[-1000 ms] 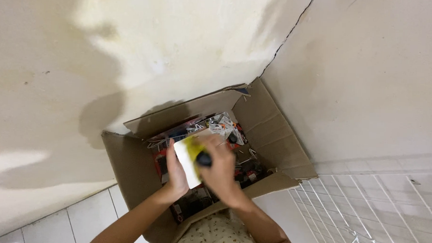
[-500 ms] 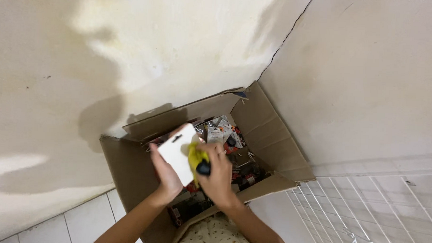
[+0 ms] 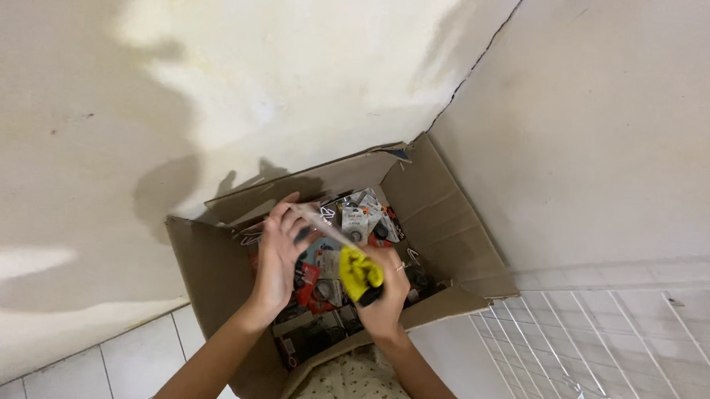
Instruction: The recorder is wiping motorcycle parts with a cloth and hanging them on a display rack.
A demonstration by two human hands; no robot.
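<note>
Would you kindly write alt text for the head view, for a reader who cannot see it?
Two bare hands, left hand and right hand, hold a flat packaged item with a yellow part over an open cardboard box of small packaged goods, set in a wall corner.

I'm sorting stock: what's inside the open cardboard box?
The cardboard box holds many small packaged items. The left hand and right hand, gripping a yellow tool, cover the middle; lower layers are hidden.

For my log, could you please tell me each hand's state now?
Left hand: holding a thin clear plastic packet edge-on.
Right hand: closed around a yellow-and-black object.
</note>
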